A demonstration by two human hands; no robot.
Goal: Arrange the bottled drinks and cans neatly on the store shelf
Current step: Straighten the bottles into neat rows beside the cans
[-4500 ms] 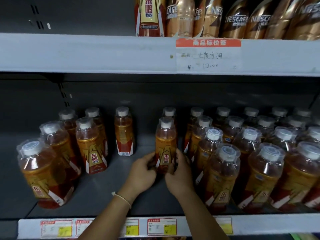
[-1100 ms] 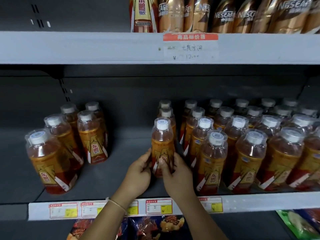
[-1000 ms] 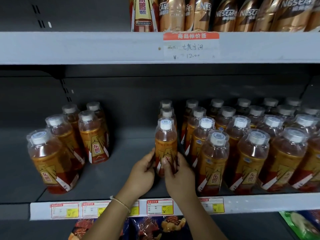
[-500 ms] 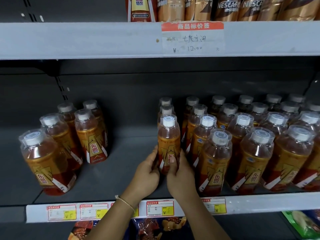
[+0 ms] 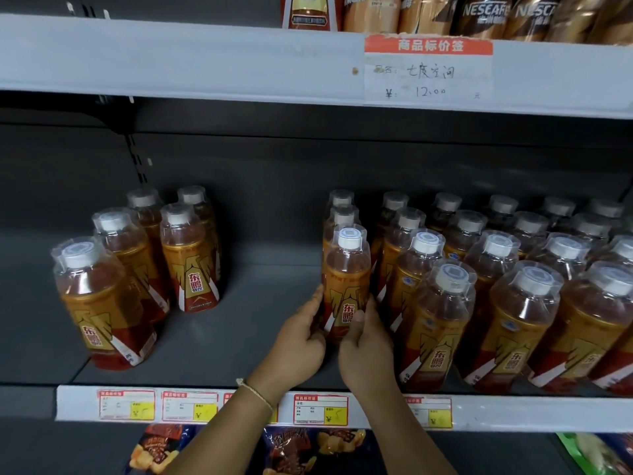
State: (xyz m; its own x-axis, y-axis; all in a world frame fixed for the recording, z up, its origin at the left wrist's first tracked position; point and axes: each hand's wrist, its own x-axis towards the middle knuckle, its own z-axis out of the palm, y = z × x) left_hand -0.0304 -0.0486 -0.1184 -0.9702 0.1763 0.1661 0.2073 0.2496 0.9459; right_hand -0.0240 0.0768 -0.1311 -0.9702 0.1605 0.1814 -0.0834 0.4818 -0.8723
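The bottle (image 5: 346,289) I hold stands upright on the shelf (image 5: 239,337), now nudged back from the front edge against the two behind it, heading the block's left column. My left hand (image 5: 298,344) and right hand (image 5: 364,341) clasp its lower label. Its label faces front; next, I judge, comes the loose cluster (image 5: 137,269) far left.

Amber bottle (image 5: 346,286), white cap (image 5: 349,238), red-gold label (image 5: 346,311).
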